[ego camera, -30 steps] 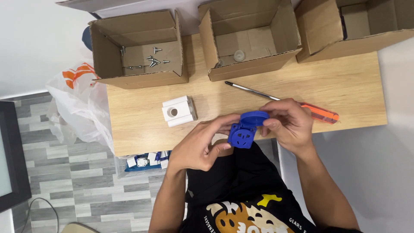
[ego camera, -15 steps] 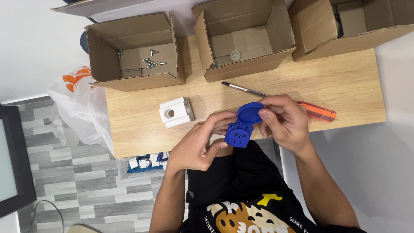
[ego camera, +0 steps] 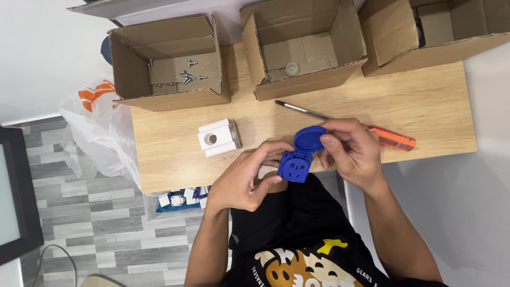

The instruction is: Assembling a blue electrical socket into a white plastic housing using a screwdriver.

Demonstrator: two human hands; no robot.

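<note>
Blue socket (ego camera: 297,159): we note it lower and left in frame, lid swung further open | left hand (ego camera: 245,180): shifted under its base | right hand (ego camera: 353,151): thumb now on lid rim

My left hand (ego camera: 245,178) is covering the lower back of the blue socket part (ego camera: 297,162), and my right hand (ego camera: 353,151) is hiding the far edge of its round lid. My right hand is also blocking the middle of the screwdriver (ego camera: 340,121), so shaft and orange handle are showing apart. The right cardboard box (ego camera: 425,32) is running off the top edge. The screws (ego camera: 183,76) in the left box (ego camera: 170,58) are looking too small to tell apart.
</note>
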